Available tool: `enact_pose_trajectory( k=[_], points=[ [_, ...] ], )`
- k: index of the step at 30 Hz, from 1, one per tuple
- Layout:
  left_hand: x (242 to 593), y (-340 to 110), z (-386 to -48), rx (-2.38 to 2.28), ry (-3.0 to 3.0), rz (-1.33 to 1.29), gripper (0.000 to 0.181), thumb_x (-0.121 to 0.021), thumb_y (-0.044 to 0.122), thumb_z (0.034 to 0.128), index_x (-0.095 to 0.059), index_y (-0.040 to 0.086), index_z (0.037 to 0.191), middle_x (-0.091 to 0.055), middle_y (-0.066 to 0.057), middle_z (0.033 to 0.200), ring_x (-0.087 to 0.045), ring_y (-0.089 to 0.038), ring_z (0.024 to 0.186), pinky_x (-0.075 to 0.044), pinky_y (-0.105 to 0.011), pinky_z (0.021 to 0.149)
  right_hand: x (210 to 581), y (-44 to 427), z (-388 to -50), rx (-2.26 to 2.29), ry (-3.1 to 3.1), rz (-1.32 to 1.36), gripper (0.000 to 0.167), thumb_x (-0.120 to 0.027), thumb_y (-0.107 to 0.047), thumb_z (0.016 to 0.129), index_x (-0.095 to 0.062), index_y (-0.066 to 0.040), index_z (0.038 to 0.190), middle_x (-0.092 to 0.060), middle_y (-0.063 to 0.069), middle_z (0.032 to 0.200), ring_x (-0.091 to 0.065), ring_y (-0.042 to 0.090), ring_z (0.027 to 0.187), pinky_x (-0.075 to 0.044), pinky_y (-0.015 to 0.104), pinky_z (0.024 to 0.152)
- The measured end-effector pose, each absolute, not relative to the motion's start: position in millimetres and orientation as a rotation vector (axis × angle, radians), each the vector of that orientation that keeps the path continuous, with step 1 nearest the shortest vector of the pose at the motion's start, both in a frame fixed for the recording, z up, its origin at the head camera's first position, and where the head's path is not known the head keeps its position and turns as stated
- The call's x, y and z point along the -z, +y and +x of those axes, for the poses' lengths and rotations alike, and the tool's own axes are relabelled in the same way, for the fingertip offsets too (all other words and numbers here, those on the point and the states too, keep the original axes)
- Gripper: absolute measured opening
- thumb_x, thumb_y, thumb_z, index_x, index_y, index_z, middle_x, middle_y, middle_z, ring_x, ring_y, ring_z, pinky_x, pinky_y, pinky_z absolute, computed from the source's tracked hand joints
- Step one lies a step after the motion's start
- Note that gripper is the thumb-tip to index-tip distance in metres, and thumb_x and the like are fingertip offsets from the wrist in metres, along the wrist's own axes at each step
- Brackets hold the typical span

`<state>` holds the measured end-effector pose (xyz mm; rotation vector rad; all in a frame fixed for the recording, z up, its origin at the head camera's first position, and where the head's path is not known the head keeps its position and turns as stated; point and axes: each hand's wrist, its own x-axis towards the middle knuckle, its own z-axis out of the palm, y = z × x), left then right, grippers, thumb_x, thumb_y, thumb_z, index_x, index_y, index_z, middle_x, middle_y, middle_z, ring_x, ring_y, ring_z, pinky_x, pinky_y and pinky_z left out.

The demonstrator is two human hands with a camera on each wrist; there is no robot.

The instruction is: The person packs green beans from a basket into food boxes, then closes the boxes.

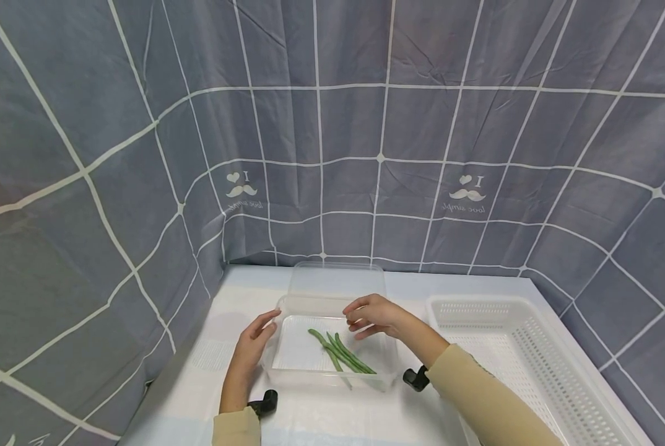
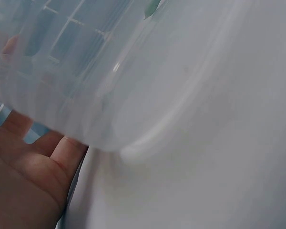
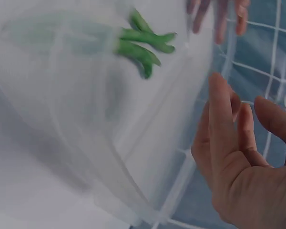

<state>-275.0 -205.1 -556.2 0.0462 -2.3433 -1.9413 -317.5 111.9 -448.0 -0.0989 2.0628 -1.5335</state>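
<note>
A clear container (image 1: 295,375) stands on the bench (image 1: 316,424), and several green beans (image 1: 346,357) lie inside it, toward its right half; they overlap, so their exact count is hard to make out, and their near ends show only through its front wall. The left hand (image 1: 252,344) touches the container's left side with relaxed, unclenched fingers, some of them blurred behind the plastic in the left wrist view. The right hand (image 1: 378,316) appears above the container's right half, its fingers parted, loosely bent and gripping nothing; whether it touches the rim cannot be told. Behind the container, the faint outline of a transparent lid (image 1: 337,279) is visible, its join unclear. Right of the container, a white basket (image 1: 480,347) is partly hidden by a sleeve (image 1: 483,393) and cut off below
</note>
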Motion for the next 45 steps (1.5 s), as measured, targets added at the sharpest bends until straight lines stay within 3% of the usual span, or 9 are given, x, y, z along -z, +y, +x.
enact_pose_trajectory(
  k=[11,17,32,38,45],
  points=[
    [557.9,-205.4,-276.7,1.929,-2.352,0.082,0.038,-0.062,0.024,0.1075,-0.065,0.015,0.145,-0.052,-0.013,0.162,-0.046,-0.042,0.153,-0.038,-0.066,0.123,413.5,169.6,-318.7,1.685,2.02,-0.072,0.039,-0.063,-0.011,0.106,-0.059,0.008,0.14,-0.072,0.009,0.105,-0.076,0.02,0.099,-0.067,0.039,0.089],
    [556.8,-204.9,-277.0,1.911,-2.362,0.091,0.038,-0.061,0.023,0.1081,-0.064,0.016,0.145,-0.052,-0.013,0.162,-0.048,-0.042,0.151,-0.038,-0.066,0.123,406.6,201.0,-314.4,1.712,2.041,-0.063,0.043,-0.062,-0.012,0.106,-0.055,0.009,0.143,-0.07,0.011,0.113,-0.074,0.016,0.099,-0.066,0.038,0.092],
    [556.5,-208.0,-276.3,1.929,-2.355,0.053,0.039,-0.062,0.021,0.1081,-0.063,0.011,0.146,-0.054,-0.014,0.161,-0.048,-0.04,0.152,-0.041,-0.058,0.124,422.4,276.0,-291.2,1.807,1.982,0.018,0.036,-0.062,-0.012,0.107,-0.058,0.008,0.136,-0.071,0.005,0.104,-0.074,0.012,0.093,-0.066,0.033,0.09],
    [555.5,-207.3,-275.0,1.958,-2.348,0.071,0.042,-0.062,0.021,0.1081,-0.06,0.01,0.149,-0.05,-0.017,0.163,-0.043,-0.043,0.154,-0.037,-0.063,0.126,428.8,299.7,-279.6,1.819,1.987,0.035,0.039,-0.062,-0.013,0.108,-0.057,0.01,0.138,-0.072,0.002,0.102,-0.074,0.011,0.093,-0.066,0.032,0.089],
    [555.2,-204.3,-275.2,1.92,-2.365,0.066,0.039,-0.061,0.02,0.1082,-0.062,0.011,0.146,-0.052,-0.016,0.162,-0.044,-0.044,0.154,-0.039,-0.064,0.124,437.7,325.8,-268.0,1.821,1.978,0.064,0.022,-0.061,-0.011,0.108,-0.067,0.001,0.126,-0.073,0.001,0.099,-0.075,0.01,0.092,-0.066,0.033,0.089]
  ],
)
